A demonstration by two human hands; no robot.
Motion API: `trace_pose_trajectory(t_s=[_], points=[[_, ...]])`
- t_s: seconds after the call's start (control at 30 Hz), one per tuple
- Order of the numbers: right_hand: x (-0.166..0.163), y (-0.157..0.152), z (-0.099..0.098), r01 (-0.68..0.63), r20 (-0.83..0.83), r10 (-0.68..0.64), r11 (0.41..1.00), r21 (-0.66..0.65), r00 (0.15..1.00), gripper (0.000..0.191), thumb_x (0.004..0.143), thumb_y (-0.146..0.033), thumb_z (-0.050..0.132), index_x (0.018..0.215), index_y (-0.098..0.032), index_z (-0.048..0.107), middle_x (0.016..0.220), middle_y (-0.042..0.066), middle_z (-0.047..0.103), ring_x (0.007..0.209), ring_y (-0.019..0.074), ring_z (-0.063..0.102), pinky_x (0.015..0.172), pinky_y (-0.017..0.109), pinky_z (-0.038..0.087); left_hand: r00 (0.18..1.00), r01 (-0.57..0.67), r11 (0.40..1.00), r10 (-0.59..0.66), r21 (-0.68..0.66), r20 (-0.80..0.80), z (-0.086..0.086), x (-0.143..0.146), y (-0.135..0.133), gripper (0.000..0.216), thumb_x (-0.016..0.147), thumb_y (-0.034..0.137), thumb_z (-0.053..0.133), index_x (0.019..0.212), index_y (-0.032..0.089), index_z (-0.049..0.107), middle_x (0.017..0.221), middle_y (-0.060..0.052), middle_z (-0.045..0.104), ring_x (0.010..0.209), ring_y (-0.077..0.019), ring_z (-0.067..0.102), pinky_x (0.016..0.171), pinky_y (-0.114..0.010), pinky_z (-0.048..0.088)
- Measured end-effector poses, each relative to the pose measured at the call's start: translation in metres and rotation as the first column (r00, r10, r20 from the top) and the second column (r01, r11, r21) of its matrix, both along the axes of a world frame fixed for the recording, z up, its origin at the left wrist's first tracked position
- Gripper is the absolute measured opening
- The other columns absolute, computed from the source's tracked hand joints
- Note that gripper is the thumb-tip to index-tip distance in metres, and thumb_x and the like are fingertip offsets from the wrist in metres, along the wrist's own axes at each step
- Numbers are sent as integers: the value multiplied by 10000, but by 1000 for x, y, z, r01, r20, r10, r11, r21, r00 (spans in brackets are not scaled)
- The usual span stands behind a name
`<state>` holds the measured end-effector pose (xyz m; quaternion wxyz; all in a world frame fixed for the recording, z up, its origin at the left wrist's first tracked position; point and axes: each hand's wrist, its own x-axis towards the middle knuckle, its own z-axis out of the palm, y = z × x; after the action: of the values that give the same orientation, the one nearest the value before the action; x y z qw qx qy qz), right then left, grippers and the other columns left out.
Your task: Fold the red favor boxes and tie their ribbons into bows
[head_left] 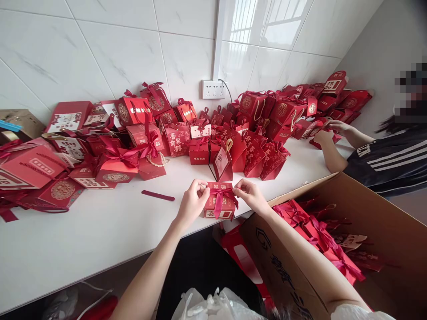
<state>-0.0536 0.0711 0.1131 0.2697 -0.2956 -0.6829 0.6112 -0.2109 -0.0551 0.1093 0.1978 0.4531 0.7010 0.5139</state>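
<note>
A small red gift box (213, 215) with gold and white print sits at the front edge of the white table, directly before me. A dark red ribbon (218, 207) is tied in a bow across its top. My left hand (195, 198) pinches the left loop of the bow between thumb and fingertips. On the other side, my right hand (248, 193) pinches the right loop in the same way. Left of my left hand, a flat maroon strip (158, 195) lies loose on the table.
Many red gift boxes (116, 160) are piled along the tiled wall, below a power socket (213, 89). A large open cardboard box (287, 271) holding more red boxes stands at my right. Beyond it, a person's hands (328, 135) handle a red box. The white table (110, 231) runs leftward.
</note>
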Motion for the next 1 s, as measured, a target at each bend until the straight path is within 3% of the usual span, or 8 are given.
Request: trace_pose_trajectory(t_s=[0.17,0.33,0.5,0.6,0.7,0.8,0.87,1.0], points=[[-2,-5,-4,-51,-150,13,967,-251,989,260,630,-312,665,749,-209,458,545,-84,450,517,86,414,545,234,316,992,-96,994,91,59,86,-19,12,-1,86,832,271,440,881,215,483,634,33,515,556,-114,486,535,-221,389],[-6,-7,-14,-38,-140,-15,929,-367,990,227,598,-267,628,714,-203,443,534,-88,378,491,67,327,508,213,278,981,-149,988,142,42,131,-26,13,2,36,828,238,396,842,220,424,640,34,499,539,-112,475,526,-222,394],[2,-5,-16,-14,-84,-19,930,-368,996,279,649,-338,644,839,-211,486,595,-66,462,559,98,434,553,238,363,989,-124,992,126,-30,78,-20,7,0,51,828,241,410,830,224,459,599,42,465,510,-126,439,536,-252,393],[14,-6,-16,-21,44,33,967,-255,998,353,711,-489,622,893,-209,508,733,-24,553,695,135,521,626,274,418,987,-113,993,115,26,-113,-6,-1,1,113,825,284,471,886,211,532,793,-23,546,757,-178,537,720,-318,446],[20,-10,-18,-82,166,113,980,-183,980,446,701,-613,587,788,-179,533,753,-1,573,693,139,535,639,286,428,923,108,992,-77,61,-378,11,-8,10,171,857,282,451,926,214,592,995,-55,560,1006,-204,509,922,-365,399],[22,-15,-18,-124,171,157,974,-192,973,490,667,-640,611,756,-162,556,664,-11,572,601,121,517,608,278,418,817,349,934,-343,-75,-463,21,-9,23,178,861,290,465,857,222,629,984,-36,587,997,-200,523,953,-374,383],[22,-19,-16,-150,180,185,970,-190,966,492,681,-640,603,757,-155,567,599,-23,557,551,113,504,583,270,408,783,393,910,-406,-131,-472,21,-7,29,158,838,301,503,795,215,629,964,-36,599,982,-211,531,949,-392,382],[27,-25,-13,-209,214,233,969,-130,948,459,747,-614,556,674,-162,534,537,-37,530,502,102,491,545,252,384,824,382,913,-405,-140,-396,16,-6,29,102,789,285,552,739,215,606,979,-41,610,1005,-225,531,968,-420,360]])
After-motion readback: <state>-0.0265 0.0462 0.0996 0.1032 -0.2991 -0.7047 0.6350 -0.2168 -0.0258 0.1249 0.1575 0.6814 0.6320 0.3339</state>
